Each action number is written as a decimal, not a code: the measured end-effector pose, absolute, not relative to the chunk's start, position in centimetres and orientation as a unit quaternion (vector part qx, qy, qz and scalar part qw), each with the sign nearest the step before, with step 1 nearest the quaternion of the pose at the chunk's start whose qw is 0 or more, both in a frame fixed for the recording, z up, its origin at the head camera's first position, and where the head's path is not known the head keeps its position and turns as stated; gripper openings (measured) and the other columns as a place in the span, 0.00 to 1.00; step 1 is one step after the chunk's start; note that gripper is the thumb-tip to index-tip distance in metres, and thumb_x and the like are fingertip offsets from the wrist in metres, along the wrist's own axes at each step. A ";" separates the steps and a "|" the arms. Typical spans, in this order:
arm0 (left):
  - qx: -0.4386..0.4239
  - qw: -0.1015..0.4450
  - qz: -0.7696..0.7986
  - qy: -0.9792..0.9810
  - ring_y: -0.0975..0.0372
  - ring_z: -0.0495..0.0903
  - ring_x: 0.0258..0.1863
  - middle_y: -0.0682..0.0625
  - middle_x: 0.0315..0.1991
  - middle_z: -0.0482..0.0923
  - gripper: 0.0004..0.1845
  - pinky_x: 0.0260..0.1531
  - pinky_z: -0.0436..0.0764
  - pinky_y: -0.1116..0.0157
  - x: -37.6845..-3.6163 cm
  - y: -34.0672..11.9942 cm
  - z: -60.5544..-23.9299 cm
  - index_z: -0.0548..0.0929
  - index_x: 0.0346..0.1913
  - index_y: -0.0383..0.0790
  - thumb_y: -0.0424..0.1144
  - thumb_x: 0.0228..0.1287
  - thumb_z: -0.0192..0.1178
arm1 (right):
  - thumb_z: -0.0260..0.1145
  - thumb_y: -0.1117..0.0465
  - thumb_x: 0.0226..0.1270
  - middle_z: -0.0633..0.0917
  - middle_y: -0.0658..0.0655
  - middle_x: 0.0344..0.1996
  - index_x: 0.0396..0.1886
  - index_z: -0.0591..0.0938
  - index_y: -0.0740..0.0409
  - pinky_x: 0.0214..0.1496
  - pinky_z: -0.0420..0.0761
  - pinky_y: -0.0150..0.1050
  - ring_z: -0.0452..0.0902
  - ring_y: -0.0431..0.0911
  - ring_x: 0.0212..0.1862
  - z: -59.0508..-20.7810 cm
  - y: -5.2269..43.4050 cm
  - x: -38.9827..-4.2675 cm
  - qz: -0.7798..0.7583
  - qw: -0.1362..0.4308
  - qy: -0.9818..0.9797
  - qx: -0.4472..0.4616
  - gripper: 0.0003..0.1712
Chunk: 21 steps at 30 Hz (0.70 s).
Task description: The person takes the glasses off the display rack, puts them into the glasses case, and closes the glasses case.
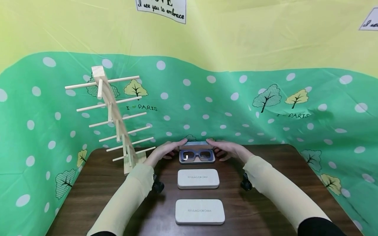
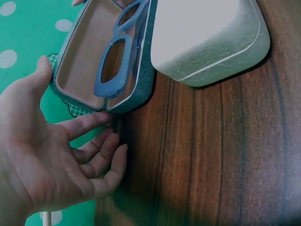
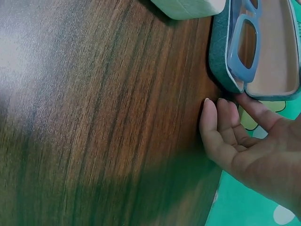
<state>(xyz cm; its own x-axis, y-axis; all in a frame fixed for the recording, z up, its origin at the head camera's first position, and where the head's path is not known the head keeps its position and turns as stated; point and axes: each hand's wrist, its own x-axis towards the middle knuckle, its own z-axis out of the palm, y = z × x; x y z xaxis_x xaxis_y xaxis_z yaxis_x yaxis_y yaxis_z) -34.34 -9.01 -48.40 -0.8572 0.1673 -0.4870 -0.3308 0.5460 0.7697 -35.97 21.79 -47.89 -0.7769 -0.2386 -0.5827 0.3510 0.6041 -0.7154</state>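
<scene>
At the back of the table lies an opened glasses case (image 1: 196,143), its beige-lined lid raised. Inside sit blue-framed sunglasses (image 1: 204,155) with dark lenses. Left of the case is my left hand (image 1: 165,150); in the left wrist view its thumb stands by the lid's edge and its index finger touches the hinge corner. My right hand (image 1: 229,150) is at the opposite end, index finger at the hinge corner in the right wrist view, other fingers loosely bent over the table. Two closed white cases, a middle one (image 1: 198,179) and a front one (image 1: 199,212), lie nearer me.
A wooden rack (image 1: 113,108) with several pegs stands on the left, close to my left forearm. Behind the dark wooden table (image 1: 274,183) hangs a green and yellow cloth (image 1: 224,108). The middle case lies just in front of the opened one.
</scene>
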 end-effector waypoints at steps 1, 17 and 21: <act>-0.049 0.263 0.471 0.840 0.50 0.79 0.55 0.44 0.60 0.78 0.46 0.54 0.84 0.53 -34.4 -9.0 -48.4 0.83 0.54 0.40 0.80 0.55 0.58 | 0.60 0.22 0.64 0.69 0.67 0.67 0.77 0.61 0.58 0.53 0.87 0.50 0.72 0.60 0.64 -47.9 21.8 -36.0 -0.443 0.333 0.831 0.036 0.57; -0.052 0.282 0.477 0.831 0.53 0.80 0.53 0.44 0.54 0.79 0.45 0.52 0.83 0.55 -34.8 -9.3 -48.2 0.82 0.53 0.39 0.77 0.51 0.65 | 0.65 0.25 0.63 0.68 0.67 0.67 0.75 0.61 0.57 0.55 0.87 0.52 0.72 0.61 0.64 -47.8 22.0 -36.5 -0.445 0.349 0.824 0.043 0.56; -0.047 0.282 0.474 0.833 0.54 0.80 0.53 0.44 0.54 0.79 0.43 0.52 0.83 0.55 -34.6 -9.4 -48.2 0.82 0.52 0.39 0.77 0.52 0.65 | 0.64 0.27 0.64 0.67 0.68 0.69 0.76 0.59 0.58 0.55 0.87 0.53 0.70 0.62 0.67 -47.9 22.0 -36.4 -0.449 0.356 0.819 0.042 0.55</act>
<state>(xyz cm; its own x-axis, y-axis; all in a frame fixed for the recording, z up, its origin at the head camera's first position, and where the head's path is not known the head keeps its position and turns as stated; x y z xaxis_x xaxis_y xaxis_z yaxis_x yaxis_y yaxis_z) -34.63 -9.42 -48.23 -0.8366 0.1890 -0.5141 -0.3455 0.5462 0.7631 -36.40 22.00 -47.86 -0.7431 -0.2502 -0.6207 0.3885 0.5939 -0.7045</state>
